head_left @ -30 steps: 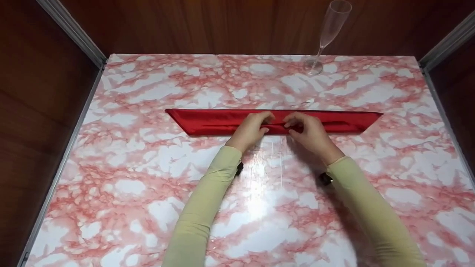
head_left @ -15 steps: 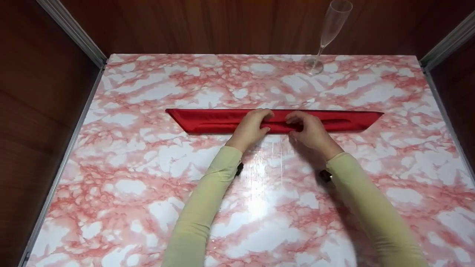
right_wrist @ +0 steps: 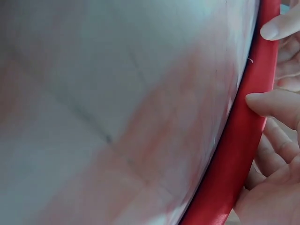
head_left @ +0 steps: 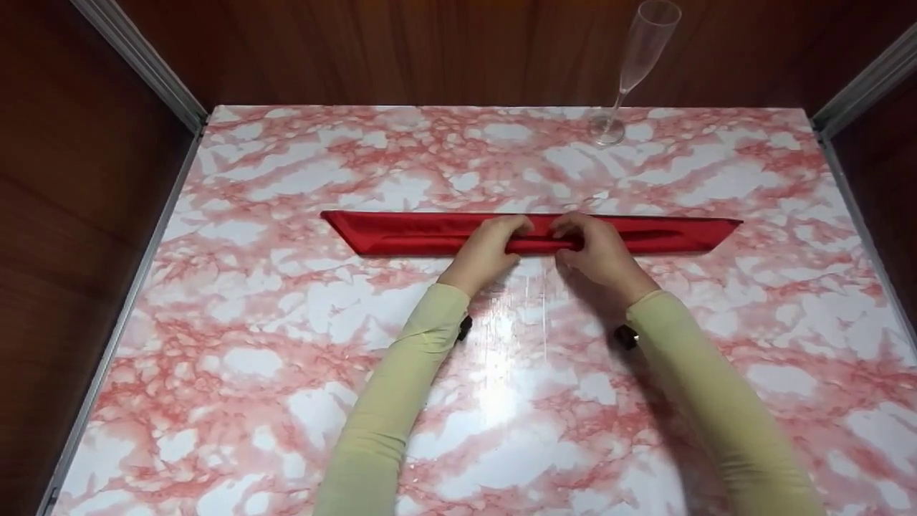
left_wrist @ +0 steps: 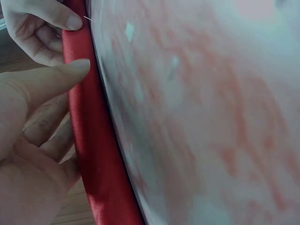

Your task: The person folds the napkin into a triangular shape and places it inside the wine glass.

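Note:
A glossy red cloth (head_left: 415,235), folded into a long strip with slanted ends and dark edging, lies across the table. Near its middle, my left hand (head_left: 488,247) pinches the near fold, thumb in front and curled fingers behind. A short gap to the right, my right hand (head_left: 596,247) holds the same fold in a like way. In the left wrist view, my left thumb (left_wrist: 70,72) rests on the raised red edge. The right wrist view has my right thumb (right_wrist: 272,104) against it, with fingers partly hidden behind the fold.
A clear champagne flute (head_left: 637,61) stands near the back edge, right of centre. The table (head_left: 251,401) has a red and white marbled top. Dark wooden panels (head_left: 401,54) enclose its back and sides.
The cloth's near edge has shifted slightly away from me, so the strip is a little narrower. Both hands stay near its middle, with small finger and thumb movements.

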Action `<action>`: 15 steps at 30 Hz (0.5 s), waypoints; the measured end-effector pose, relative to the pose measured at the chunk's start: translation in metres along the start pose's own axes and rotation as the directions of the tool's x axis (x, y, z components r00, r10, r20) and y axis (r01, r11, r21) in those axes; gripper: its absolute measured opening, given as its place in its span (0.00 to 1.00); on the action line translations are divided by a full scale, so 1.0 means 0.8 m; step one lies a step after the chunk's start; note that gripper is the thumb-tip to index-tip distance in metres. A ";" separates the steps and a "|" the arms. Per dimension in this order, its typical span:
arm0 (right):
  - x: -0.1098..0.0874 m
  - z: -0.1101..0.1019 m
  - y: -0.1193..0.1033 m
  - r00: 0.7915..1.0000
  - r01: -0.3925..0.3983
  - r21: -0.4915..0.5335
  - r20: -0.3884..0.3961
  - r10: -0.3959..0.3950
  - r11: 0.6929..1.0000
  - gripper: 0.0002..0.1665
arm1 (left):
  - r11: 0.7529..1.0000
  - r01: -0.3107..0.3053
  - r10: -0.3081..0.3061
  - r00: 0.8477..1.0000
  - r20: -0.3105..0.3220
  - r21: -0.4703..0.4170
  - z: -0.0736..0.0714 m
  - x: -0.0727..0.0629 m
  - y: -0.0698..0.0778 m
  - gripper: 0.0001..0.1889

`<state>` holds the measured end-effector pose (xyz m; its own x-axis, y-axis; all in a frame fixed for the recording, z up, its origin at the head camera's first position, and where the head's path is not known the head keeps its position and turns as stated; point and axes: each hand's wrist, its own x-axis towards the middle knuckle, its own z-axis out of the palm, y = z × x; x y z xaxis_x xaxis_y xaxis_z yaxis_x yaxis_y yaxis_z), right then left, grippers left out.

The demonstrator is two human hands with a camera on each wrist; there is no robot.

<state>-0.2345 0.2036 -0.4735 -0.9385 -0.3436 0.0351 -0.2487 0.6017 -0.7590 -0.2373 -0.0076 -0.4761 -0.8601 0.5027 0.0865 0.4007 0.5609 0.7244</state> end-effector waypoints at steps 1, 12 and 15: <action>-0.001 -0.001 0.000 1.000 0.000 0.006 0.000 0.000 1.000 0.23 | 1.000 0.003 -0.003 1.000 0.002 0.002 0.000 -0.001 -0.001 0.21; -0.009 -0.006 -0.002 0.998 -0.017 0.042 0.060 0.015 0.999 0.19 | 1.000 0.016 -0.016 0.999 0.039 0.005 -0.005 -0.008 0.002 0.18; -0.013 -0.007 -0.003 0.997 0.007 0.052 0.076 -0.011 0.999 0.19 | 0.999 0.032 -0.032 0.997 0.064 -0.007 -0.007 -0.010 0.004 0.18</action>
<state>-0.2258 0.2099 -0.4682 -0.9148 -0.4038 -0.0061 -0.2424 0.5611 -0.7915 -0.2307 -0.0139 -0.4704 -0.8505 0.5256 0.0195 0.3704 0.5722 0.7317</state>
